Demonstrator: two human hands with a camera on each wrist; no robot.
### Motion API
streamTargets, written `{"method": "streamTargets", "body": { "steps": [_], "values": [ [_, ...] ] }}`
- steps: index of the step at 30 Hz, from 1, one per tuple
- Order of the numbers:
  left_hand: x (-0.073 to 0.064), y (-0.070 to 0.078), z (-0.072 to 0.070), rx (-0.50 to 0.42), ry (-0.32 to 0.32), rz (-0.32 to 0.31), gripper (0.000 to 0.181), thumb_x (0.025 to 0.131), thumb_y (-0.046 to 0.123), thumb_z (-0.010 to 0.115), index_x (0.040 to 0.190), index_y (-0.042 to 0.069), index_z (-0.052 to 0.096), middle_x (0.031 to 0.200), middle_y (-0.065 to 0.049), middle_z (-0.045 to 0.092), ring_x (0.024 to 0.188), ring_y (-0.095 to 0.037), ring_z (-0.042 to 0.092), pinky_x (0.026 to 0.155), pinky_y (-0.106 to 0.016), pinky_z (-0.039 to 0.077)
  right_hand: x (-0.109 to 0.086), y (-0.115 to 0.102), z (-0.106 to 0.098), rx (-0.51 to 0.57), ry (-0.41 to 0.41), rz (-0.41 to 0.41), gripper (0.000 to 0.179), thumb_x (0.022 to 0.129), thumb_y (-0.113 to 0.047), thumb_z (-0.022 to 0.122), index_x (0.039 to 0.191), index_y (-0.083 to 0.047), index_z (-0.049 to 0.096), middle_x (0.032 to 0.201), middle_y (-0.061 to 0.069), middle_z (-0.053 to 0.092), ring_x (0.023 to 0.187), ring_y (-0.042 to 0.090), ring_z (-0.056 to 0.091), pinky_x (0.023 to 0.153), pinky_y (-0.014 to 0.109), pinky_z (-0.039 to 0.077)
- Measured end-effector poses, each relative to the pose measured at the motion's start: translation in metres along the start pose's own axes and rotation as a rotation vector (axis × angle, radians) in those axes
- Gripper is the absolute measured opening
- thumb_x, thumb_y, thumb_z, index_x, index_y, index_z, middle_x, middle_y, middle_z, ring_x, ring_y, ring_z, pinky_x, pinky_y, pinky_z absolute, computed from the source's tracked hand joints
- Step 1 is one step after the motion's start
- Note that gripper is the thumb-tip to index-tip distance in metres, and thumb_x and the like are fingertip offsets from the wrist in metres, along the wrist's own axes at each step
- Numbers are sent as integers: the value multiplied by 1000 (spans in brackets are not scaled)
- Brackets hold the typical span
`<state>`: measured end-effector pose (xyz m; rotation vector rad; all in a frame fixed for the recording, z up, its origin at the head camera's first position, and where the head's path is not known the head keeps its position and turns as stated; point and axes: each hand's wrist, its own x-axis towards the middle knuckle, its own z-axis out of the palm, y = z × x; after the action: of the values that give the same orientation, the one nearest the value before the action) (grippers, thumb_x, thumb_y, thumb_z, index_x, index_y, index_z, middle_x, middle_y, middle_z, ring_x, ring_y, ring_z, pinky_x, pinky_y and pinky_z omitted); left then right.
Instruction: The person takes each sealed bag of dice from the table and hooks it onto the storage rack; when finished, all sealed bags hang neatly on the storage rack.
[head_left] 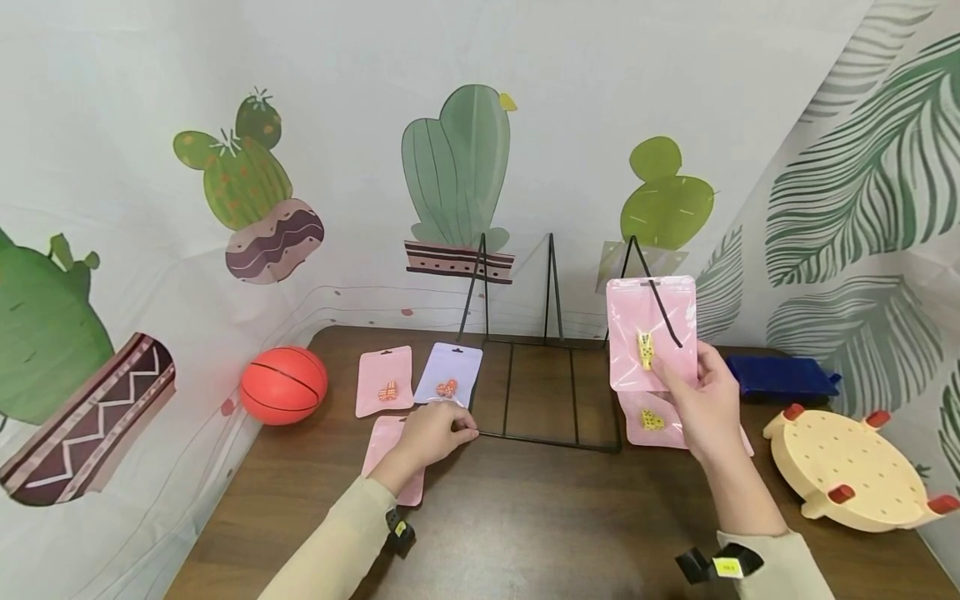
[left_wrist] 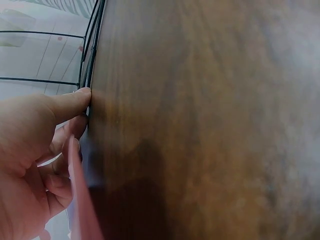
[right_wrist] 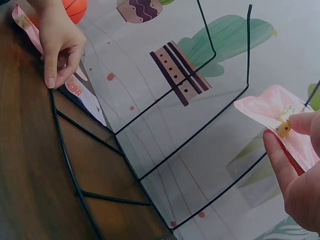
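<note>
A black wire display rack (head_left: 573, 396) with upright bent prongs stands on the table. My left hand (head_left: 431, 433) pinches the rack's front left corner between thumb and fingers, also seen close in the left wrist view. My right hand (head_left: 708, 408) holds a pink zip bag (head_left: 622, 367) with yellow dice in it, thumb on the front and fingers behind. The right prong (head_left: 663, 308) crosses the front of this bag from its top slot downward. In the right wrist view the same bag (right_wrist: 265, 106) is tilted, its dice beside the thumb.
Left of the rack lie a pink bag (head_left: 385, 371) and a lilac bag (head_left: 453, 362) with orange dice, and another pink bag (head_left: 412, 492) partly under my left arm. More yellow dice (head_left: 652, 419) lie bagged at right. Around them: red ball (head_left: 283, 385), blue object (head_left: 783, 377), cream footed stool (head_left: 847, 467).
</note>
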<state>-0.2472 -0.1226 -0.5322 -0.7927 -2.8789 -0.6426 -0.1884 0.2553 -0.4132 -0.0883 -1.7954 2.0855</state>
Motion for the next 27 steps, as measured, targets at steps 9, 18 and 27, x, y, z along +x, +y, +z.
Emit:
{"method": "streamTargets", "body": {
  "steps": [9,18,27],
  "values": [
    [0,1,-1,-6,-1,3,8,91,37,81,86,32,77,78,22,63,74,-1,60,63,-28,46,37,6,16,-31,52,-6,40,91,0,77,126,-6,58,103,6,67,80,9,70,66,25,58],
    [-1,2,-2,-12,-5,5,8,91,36,81,86,32,77,78,21,64,76,-2,61,64,-29,47,61,11,21,-6,45,-1,36,92,-3,77,124,-5,58,106,10,63,88,13,69,71,26,58],
    [-2,2,-2,-6,-1,1,8,91,36,81,86,32,77,78,21,63,75,-2,61,64,-29,46,68,29,10,-28,39,2,20,94,-5,75,109,-4,61,98,8,65,80,12,71,70,26,58]
  ]
}}
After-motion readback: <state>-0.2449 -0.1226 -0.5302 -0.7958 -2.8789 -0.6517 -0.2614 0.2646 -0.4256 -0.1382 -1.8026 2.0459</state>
